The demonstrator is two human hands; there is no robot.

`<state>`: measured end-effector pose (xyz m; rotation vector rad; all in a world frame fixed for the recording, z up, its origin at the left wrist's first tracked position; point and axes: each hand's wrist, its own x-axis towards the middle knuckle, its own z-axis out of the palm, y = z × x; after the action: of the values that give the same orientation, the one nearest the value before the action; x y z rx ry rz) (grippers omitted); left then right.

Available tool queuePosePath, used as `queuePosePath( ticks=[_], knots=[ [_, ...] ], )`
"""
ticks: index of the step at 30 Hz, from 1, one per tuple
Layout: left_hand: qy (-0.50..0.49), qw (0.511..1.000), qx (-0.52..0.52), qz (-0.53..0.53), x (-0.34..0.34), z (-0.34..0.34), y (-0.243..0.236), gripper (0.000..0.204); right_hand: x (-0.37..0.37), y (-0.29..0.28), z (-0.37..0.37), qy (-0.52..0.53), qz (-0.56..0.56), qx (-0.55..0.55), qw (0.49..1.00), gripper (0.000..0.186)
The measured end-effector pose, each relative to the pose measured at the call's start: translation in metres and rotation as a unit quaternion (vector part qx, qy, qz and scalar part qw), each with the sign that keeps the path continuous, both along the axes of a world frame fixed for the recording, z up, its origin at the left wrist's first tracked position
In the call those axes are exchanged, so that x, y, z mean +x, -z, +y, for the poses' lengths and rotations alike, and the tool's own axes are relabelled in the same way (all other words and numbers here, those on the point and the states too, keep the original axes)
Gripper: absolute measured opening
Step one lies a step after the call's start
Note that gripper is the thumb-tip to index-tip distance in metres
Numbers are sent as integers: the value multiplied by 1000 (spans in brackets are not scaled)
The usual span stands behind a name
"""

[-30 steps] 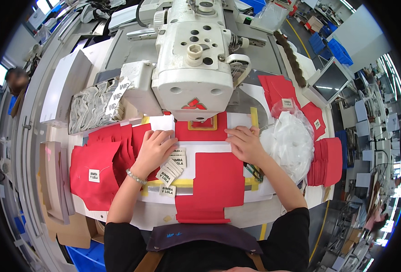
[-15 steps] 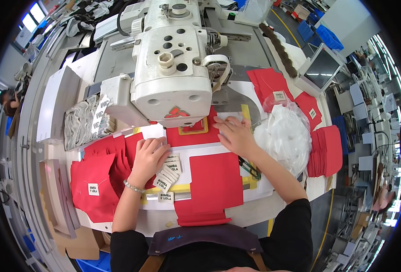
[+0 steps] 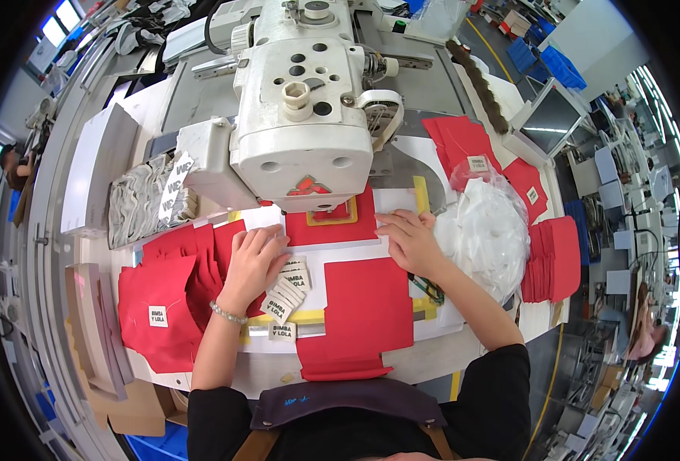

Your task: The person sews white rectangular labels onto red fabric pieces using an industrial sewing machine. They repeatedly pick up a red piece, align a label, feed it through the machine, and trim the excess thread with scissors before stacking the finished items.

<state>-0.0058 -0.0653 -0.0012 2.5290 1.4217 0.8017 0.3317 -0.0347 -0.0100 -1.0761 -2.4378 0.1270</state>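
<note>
Under the white sewing machine head (image 3: 303, 146), a red fabric panel (image 3: 303, 230) lies flat with a yellow-edged clamp frame (image 3: 332, 223) on it. My left hand (image 3: 257, 261) rests beside the panel's left edge, fingers lightly bent and holding nothing visible. My right hand (image 3: 413, 242) is at the opposite edge, its fingers stretched out and the tips touching or very near the fabric. Small cream labels (image 3: 287, 290) with dark print lie fanned out by my left wrist. Nearer to me, more red fabric panels (image 3: 367, 307) are laid down. Dark-handled snips (image 3: 427, 289) sit partly under my right forearm.
Red panels with sewn labels (image 3: 159, 307) are piled at left. Behind them stand a box of bundled labels (image 3: 144, 203) and a long white box (image 3: 98, 173). To the right are a clear plastic bag of white pieces (image 3: 482, 238), a red stack (image 3: 551, 257) and a screen (image 3: 547, 119).
My right hand has drawn slightly back and to the right along the red panel's edge. The left hand stays nearly where it was. The whole view has shifted a little.
</note>
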Motion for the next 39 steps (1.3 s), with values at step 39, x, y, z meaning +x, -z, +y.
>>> queuePosePath(
  ticks=[39],
  knots=[
    [-1, 1000, -14, 4, -2, -1, -1, 23, -2, -4, -6, -4, -29, 57, 998, 35]
  ],
)
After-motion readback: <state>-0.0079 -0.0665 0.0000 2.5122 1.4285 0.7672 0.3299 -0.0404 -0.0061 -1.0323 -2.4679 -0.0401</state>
